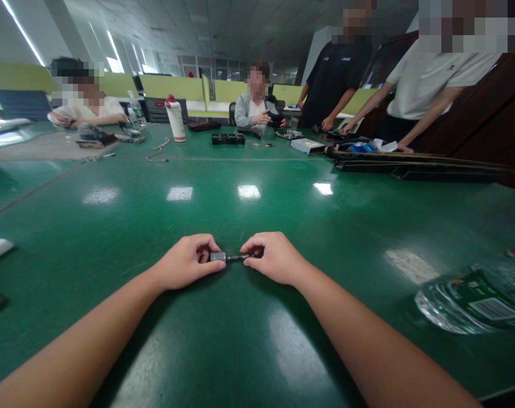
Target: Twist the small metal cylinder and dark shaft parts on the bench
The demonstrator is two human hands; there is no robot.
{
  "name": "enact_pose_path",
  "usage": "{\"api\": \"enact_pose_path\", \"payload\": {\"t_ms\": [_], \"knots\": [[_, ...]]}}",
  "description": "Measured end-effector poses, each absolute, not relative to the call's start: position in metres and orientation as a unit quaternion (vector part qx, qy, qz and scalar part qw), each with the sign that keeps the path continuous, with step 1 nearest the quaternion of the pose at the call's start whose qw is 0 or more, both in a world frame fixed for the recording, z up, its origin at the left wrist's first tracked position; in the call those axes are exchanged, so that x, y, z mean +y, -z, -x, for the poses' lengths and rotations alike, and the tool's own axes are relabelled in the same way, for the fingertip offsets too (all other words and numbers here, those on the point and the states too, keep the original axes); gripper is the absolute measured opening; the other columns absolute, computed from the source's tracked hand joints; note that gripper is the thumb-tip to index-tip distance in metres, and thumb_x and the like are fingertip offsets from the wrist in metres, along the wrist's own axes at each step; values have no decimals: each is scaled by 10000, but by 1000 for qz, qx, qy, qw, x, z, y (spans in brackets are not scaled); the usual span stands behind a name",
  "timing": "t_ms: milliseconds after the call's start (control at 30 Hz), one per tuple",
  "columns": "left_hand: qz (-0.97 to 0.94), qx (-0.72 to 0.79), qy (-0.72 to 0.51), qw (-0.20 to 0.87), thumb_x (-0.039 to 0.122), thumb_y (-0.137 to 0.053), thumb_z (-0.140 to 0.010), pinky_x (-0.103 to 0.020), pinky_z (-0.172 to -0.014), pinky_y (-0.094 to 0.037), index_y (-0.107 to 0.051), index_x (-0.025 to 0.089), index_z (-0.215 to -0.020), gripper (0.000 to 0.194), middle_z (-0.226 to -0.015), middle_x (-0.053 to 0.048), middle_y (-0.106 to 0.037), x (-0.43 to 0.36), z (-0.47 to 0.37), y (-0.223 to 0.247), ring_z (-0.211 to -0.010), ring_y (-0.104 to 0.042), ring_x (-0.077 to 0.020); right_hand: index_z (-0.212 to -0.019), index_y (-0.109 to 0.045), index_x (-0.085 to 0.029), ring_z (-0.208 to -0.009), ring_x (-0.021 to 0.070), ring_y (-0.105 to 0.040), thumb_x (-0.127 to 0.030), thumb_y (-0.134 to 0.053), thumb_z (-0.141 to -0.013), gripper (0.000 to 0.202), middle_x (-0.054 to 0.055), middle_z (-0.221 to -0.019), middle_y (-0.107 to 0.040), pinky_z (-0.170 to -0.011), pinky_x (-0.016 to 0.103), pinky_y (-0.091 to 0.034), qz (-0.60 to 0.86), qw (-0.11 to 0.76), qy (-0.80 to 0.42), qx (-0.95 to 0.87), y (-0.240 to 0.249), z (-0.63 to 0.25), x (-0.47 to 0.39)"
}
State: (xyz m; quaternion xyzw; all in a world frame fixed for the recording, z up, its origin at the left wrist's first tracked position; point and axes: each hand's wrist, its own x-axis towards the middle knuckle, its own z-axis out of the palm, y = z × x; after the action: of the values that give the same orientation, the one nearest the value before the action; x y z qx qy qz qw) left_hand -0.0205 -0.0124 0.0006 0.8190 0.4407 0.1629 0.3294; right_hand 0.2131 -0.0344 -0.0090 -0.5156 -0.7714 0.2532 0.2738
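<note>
Near the middle of the green table (249, 221), my left hand (193, 260) pinches a grey cylinder (217, 258), while my right hand (272, 258) pinches the right end of the thin dark shaft (235, 258) running from it. Holding opposite ends probably keeps the piece level and steady; my fingers hide both tips. To my right sits a clear bottle (474, 297), well apart, perhaps to leave elbow room. The glossy tabletop mirrors the ceiling lights. Far off stand a white tumbler (176, 122) and yellow-green partitions (168, 88), with people around the table's far side.
</note>
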Motion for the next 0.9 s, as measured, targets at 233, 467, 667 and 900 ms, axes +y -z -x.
{"api": "enact_pose_path", "payload": {"t_ms": [233, 467, 667, 900], "knots": [[-833, 411, -161, 335, 441, -684, -794, -221, -541, -359, -634, 150, -909, 317, -632, 40, -516, -11, 21, 1, -580, -496, -126, -932, -738, -204, -769, 124, -652, -51, -699, -717, 267, -5, -860, -736, -736, 239, -490, 459, 297, -311, -777, 13, -201, -40], [-836, 405, -162, 333, 443, -678, -805, -217, -540, -358, -625, 151, -908, 315, -641, 39, -515, -10, 23, 3, -583, -495, -122, -1030, -703, -196, -818, 117, -669, 11, -601, -738, 373, 5, -922, -736, -784, 232, -504, 423, 327, -301, -790, 15, -199, -41], [-831, 414, -162, 334, 449, -679, -801, -217, -530, -352, -633, 150, -887, 314, -631, 34, -523, -11, 21, 2, -576, -498, -125, -956, -725, -195, -809, 148, -624, -61, -657, -748, 257, 22, -883, -714, -751, 266, -465, 455, 293, -230, -809, 13, -200, -40], [-831, 415, -157, 337, 450, -682, -794, -222, -530, -354, -635, 147, -900, 324, -618, 38, -517, -12, 20, 1, -568, -495, -125, -911, -741, -181, -759, 137, -589, -138, -693, -757, 167, 20, -814, -685, -706, 254, -432, 451, 278, -221, -819, 12, -200, -42]]}}
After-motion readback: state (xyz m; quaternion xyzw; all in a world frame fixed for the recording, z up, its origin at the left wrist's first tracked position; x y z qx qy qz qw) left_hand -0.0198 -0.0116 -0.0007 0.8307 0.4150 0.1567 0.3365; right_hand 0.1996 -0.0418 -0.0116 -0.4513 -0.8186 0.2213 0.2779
